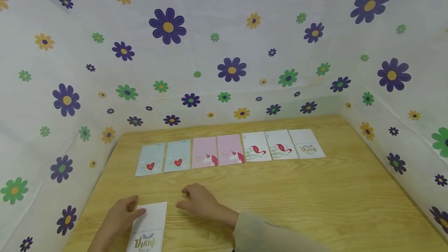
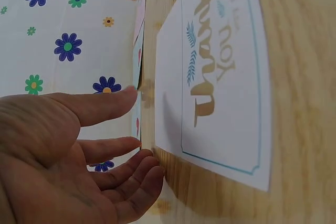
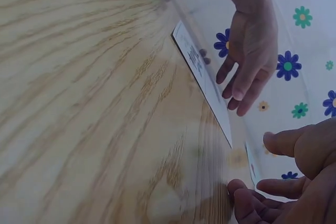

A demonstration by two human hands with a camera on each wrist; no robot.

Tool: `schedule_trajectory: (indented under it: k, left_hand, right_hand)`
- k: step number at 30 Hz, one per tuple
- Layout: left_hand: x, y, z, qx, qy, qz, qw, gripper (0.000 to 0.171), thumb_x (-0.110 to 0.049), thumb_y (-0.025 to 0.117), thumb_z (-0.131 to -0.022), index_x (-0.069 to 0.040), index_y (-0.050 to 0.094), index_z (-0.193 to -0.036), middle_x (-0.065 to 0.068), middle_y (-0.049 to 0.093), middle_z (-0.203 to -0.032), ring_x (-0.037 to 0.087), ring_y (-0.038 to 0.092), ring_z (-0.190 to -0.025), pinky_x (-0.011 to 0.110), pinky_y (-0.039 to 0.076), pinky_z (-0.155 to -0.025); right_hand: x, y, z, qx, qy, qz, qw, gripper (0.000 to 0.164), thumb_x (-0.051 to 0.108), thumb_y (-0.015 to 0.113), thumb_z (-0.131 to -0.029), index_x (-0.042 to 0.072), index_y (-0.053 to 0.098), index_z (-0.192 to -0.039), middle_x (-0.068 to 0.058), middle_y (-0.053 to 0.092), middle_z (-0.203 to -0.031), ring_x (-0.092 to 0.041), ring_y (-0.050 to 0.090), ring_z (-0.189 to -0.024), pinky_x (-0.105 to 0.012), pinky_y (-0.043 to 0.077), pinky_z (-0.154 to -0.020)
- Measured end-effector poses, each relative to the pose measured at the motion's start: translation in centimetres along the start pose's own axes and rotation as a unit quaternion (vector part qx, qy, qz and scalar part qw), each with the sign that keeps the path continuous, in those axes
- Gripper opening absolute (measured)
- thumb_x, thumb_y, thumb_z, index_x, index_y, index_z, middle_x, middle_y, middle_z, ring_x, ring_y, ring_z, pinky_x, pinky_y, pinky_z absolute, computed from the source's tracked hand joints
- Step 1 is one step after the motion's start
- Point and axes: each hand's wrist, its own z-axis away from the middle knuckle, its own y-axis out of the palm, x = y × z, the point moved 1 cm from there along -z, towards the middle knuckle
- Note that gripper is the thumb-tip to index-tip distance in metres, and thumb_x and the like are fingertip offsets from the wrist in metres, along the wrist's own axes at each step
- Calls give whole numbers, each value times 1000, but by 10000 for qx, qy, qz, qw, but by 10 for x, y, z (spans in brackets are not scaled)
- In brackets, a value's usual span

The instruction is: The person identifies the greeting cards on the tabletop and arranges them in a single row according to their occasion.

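A white "Thank you" card with gold lettering lies on the near left part of the wooden table. Beside its left edge is my left hand, fingers loosely bent and the thumb reaching over the card's upper corner. The left wrist view shows nothing gripped between that hand's thumb and fingers, with a shadow falling on the card. To the right of the card, my right hand hovers over bare wood with relaxed fingers, holding nothing. Both hands appear in the right wrist view, the left hand over the card.
Along the back runs a row of cards: two light blue heart cards, two pink unicorn cards, two white flamingo cards and another "Thank you" card. Flower-printed white cloth encloses the table at the back and sides.
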Motion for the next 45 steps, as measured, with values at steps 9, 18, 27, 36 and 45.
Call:
schedule_trajectory:
  k: [9,18,27,36,45]
  left_hand:
    - [-5,6,-2,-143,293,-262,9991,75,-27,87,-83,17,55,-134,27,65,-116,43,60,-110,59,50,-95]
    - [-4,13,-2,-323,352,-515,9975,77,-22,93,-75,17,55,-130,25,58,-115,37,57,-105,60,48,-97]
    - [-10,15,-1,-354,234,-510,9978,68,-21,92,-76,15,59,-124,23,57,-110,33,57,-100,57,49,-94]
    - [-12,15,1,-390,376,-631,9965,82,-21,93,-75,17,52,-134,34,51,-121,45,54,-112,63,45,-100]
    - [-13,13,1,-363,435,-607,9965,62,-20,94,-73,10,61,-116,21,58,-110,37,56,-104,57,47,-95]
  right_hand:
    - [22,19,-13,309,330,844,9954,63,44,85,-84,1,68,-127,-6,61,-108,-12,59,-81,-25,54,-73]
    - [36,35,-19,381,379,1517,9870,63,55,86,-80,6,71,-117,-2,55,-103,-9,52,-71,-23,50,-62]
    - [36,50,-21,267,386,1902,9806,61,59,87,-76,10,73,-110,1,53,-101,-9,51,-75,-26,51,-65]
    - [43,56,-26,333,76,2477,9682,53,61,84,-77,12,73,-95,2,51,-99,-8,48,-75,-25,50,-61]
    - [48,60,-30,450,-5,2556,9657,46,56,86,-79,15,72,-96,3,54,-94,-7,47,-75,-25,47,-57]
